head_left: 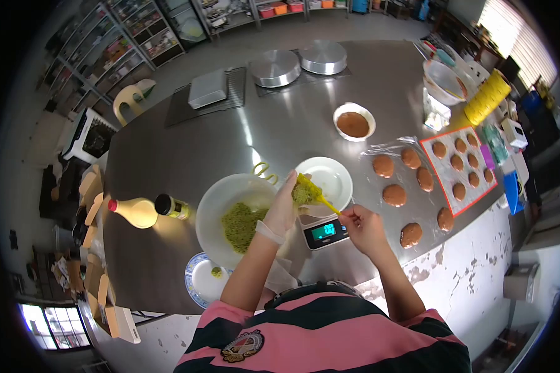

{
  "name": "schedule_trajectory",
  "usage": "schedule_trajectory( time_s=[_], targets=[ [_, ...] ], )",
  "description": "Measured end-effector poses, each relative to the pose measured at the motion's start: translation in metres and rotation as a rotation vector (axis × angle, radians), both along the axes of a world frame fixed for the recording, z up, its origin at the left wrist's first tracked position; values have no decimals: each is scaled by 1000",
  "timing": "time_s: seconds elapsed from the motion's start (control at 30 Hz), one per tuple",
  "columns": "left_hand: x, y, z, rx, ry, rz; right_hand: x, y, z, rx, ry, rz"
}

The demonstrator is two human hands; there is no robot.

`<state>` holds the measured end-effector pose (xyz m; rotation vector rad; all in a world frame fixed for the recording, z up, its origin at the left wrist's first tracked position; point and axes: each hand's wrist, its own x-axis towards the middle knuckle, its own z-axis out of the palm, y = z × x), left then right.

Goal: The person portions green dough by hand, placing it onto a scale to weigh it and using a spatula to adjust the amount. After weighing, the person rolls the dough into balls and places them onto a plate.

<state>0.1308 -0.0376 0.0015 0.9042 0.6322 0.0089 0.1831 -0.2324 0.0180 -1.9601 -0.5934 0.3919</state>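
Note:
My left hand (279, 208), in a clear glove, is cupped beside a clump of green crumbly mixture (302, 194) above the scale. My right hand (364, 229) pinches the handle of a yellow spoon (330, 206), whose head meets the clump at the left palm. Below them is a digital kitchen scale (315, 239) with a lit display. A white plate (340, 177) lies just beyond the hands. To the left stands a large white bowl (208, 208) with more green mixture (238, 225) in it. A patterned plate (199, 287) carries one small green ball (216, 272).
Flattened brown dough rounds (394, 195) lie on plastic film and on an orange-edged mat (449, 149) at the right. A bowl of brown filling (353, 124) stands behind. Left are a bottle (137, 213) and a dark-lidded jar (172, 207). Round metal pans (275, 68) sit farther back.

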Motion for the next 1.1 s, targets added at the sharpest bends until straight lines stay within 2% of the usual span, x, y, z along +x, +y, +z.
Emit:
schedule_trajectory(
  time_s=[0.07,0.23,0.27,0.47,0.6,0.67,0.9,1.1],
  targets=[
    [15,-7,-10,-7,20,-38,13,-16,7,-27,-78,-19],
    [32,-19,-32,27,71,-92,30,-40,-8,-34,-63,-123],
    [33,-22,-37,115,98,-76,31,-43,-15,-34,-47,-139],
    [31,-25,-52,278,62,-101,39,-53,-33,-20,-14,-134],
    [24,-26,-29,313,56,-96,48,-56,-45,-26,-43,-100],
    [19,-26,-18,520,94,-80,50,-56,-47,-14,-52,-95],
    [9,-23,9,571,-30,6,50,-53,-42,26,24,-102],
    [13,-21,-4,716,-33,-86,47,-54,-45,51,113,-131]
  ],
)
